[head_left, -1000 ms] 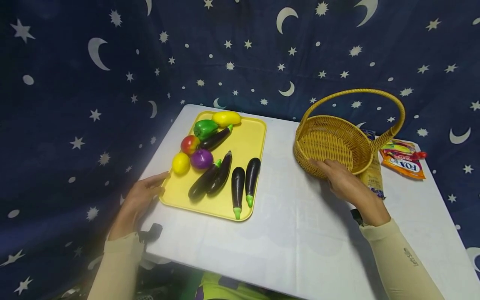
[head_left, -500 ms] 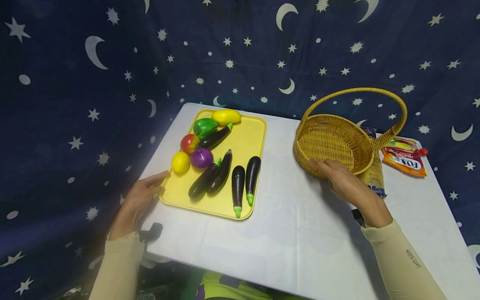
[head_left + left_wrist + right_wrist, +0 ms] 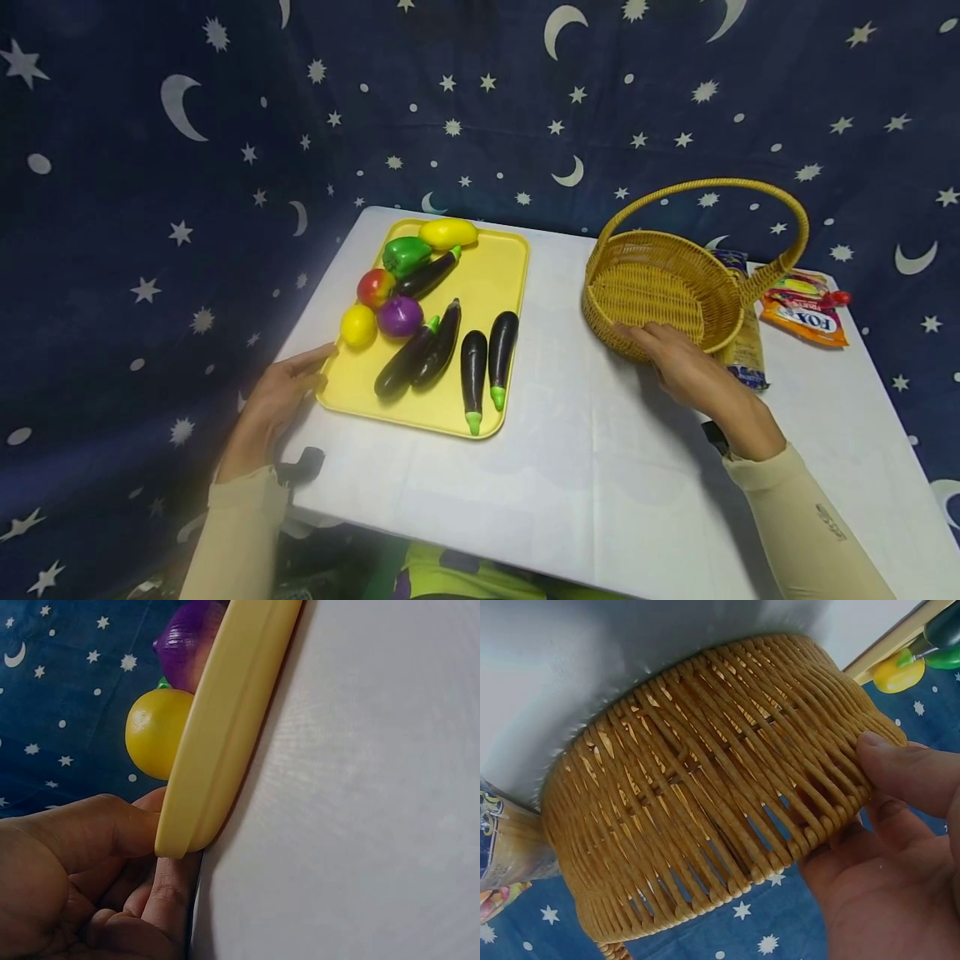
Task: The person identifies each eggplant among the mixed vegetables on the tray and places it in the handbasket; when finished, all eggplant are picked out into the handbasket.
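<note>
My left hand [image 3: 281, 396] pinches the rim of a yellow tray [image 3: 491, 275] at its near left corner, thumb above and fingers beneath. A yellow lemon [image 3: 156, 733] sits just inside that rim, beside a purple onion [image 3: 401, 316]. Several dark eggplants [image 3: 474, 375] lie on the tray, with a red-yellow fruit [image 3: 377, 287], a green bell pepper [image 3: 407, 256] and a long yellow fruit [image 3: 448, 233] toward the far end. On the right, my right hand [image 3: 682, 367] grips the near rim of a wicker basket [image 3: 705, 787], thumb outside and fingers over the edge. The basket holds nothing.
A yellow and blue packet [image 3: 746, 362] lies behind the basket's right side. Beyond it are an orange FOX'S bag [image 3: 806, 321] and a small red object [image 3: 841, 297]. A star-patterned curtain [image 3: 487, 125] borders the white table [image 3: 570, 467] at the back and left.
</note>
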The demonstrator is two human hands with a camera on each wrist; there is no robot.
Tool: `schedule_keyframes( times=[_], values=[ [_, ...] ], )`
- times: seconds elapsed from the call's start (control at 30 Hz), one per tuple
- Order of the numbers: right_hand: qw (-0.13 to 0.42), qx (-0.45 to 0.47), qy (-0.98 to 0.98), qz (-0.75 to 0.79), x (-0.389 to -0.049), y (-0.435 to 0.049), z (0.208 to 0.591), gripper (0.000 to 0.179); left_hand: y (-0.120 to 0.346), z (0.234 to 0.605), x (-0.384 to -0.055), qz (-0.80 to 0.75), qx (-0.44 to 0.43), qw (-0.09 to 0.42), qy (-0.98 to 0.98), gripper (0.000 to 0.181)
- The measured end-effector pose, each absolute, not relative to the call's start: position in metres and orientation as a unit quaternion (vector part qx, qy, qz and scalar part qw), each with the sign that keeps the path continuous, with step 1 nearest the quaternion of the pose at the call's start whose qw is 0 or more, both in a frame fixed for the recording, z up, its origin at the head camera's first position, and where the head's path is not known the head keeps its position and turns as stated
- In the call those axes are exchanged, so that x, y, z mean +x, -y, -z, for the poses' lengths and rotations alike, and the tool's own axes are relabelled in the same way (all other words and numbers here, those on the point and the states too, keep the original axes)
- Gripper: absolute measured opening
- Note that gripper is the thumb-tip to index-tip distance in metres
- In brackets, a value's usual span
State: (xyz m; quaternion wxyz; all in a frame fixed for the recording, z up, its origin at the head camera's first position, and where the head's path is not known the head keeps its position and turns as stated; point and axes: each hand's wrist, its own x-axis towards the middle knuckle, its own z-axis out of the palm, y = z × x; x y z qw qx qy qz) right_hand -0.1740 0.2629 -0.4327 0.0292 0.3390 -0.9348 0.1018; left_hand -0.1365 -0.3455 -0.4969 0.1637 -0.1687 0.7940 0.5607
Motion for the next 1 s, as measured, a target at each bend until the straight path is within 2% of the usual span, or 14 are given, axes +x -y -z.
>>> schedule_keyframes(
  times=[0.4,0.8,1.0],
  values=[
    [0.023,0.33,0.938,-0.102,-0.166,-0.259,0.432,0.064,0.348,0.5,-0.136,-0.551,-0.176,0.168,-0.798,0.062],
    [0.072,0.365,0.921,-0.111,-0.158,-0.258,0.44,0.064,0.347,0.499,-0.137,-0.563,-0.162,0.158,-0.795,0.063],
    [0.072,0.366,0.921,-0.114,-0.153,-0.256,0.44,0.066,0.346,0.499,-0.137,-0.56,-0.167,0.159,-0.796,0.063]
  ],
)
